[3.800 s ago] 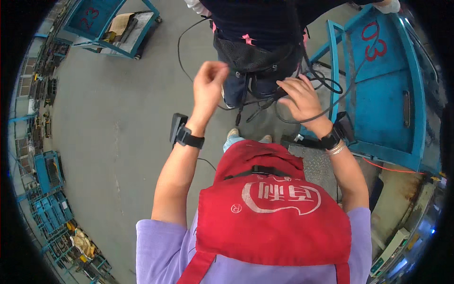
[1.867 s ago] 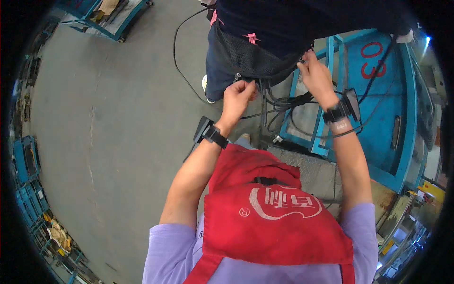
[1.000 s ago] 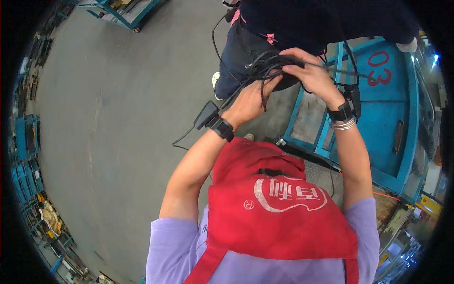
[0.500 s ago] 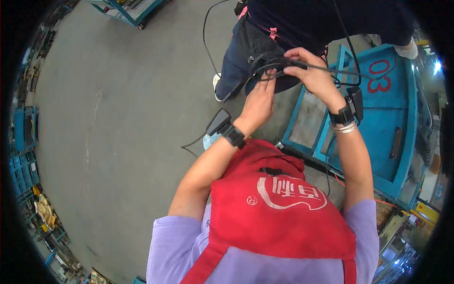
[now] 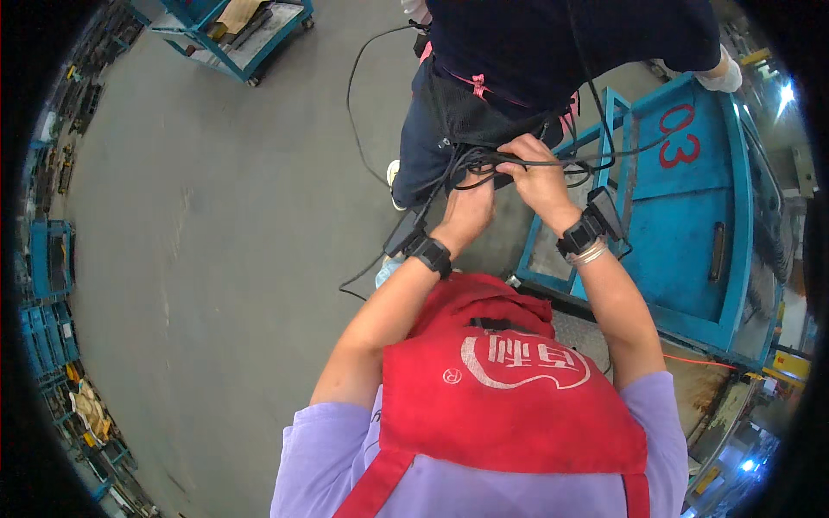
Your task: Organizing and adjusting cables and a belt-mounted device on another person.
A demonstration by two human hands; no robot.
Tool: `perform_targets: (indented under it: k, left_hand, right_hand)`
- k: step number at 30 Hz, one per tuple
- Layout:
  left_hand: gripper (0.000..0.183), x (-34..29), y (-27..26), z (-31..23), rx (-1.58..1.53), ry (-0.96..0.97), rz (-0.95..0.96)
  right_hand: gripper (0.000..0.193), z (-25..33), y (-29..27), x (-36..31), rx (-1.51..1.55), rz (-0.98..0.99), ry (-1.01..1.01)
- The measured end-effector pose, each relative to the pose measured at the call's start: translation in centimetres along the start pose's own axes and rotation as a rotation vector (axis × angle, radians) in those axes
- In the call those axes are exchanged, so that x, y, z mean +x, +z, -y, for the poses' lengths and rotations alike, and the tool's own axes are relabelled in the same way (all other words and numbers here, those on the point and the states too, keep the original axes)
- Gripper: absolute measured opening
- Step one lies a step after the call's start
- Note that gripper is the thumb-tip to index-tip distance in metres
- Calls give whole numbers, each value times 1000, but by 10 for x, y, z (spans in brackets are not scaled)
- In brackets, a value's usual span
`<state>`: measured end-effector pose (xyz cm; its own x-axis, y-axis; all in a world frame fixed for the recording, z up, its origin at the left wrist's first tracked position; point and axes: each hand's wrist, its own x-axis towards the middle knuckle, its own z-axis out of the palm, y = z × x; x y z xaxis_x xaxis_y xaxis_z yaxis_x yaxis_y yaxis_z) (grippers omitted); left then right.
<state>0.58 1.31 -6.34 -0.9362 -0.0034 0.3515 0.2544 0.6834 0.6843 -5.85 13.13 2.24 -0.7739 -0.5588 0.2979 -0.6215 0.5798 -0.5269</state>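
Observation:
A bundle of black cable [image 5: 473, 162] runs in loops across both my hands, in front of a co-worker. My right hand [image 5: 537, 177] pinches several strands between thumb and fingers. From below, my left hand [image 5: 469, 210] reaches into the loops and holds the bundle; its fingertips are partly hidden by the cable. A dark mesh waist bag [image 5: 484, 116] with a pink zip pull [image 5: 477, 85] hangs on the co-worker, right beyond the cable. Each of my wrists wears a black strap with a small dark device, the left device [image 5: 404, 233] with a cable trailing off it.
The co-worker [image 5: 570, 52] stands close ahead, one gloved hand [image 5: 724, 76] on a blue metal cabinet [image 5: 682, 233] at the right. A blue cart [image 5: 259, 52] stands on the grey floor [image 5: 233, 216] at the far left. Blue racks [image 5: 50, 259] line the left side.
Both hands have come closer to my body with the cable, and the right hand has shifted left toward the other. More of the cart at the far left shows.

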Motion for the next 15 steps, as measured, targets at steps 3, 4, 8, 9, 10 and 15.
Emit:
perform_targets:
  k: [3, 4, 8, 9, 10, 15]
  left_hand:
    - [46, -5, -6, -13, 79, -92, 81]
    - [50, -5, -13, -22, 81, -100, 56]
    - [59, 4, -25, -32, 86, -134, 71]
    - [58, 0, -25, -30, 113, -135, 76]
    - [58, -2, -26, -26, 140, -136, 74]
    - [51, -6, -32, -21, 160, -172, 65]
  right_hand:
    - [14, -11, 12, 3, -132, -32, -42]
    - [14, -12, 17, 6, -181, -47, -38]
    - [14, -11, 23, 15, -366, -36, -38]
    - [14, -9, 24, 15, -391, -27, -7]
    - [18, -11, 24, 14, -382, -28, -49]
    - [26, -6, 10, 10, -266, -66, -240]
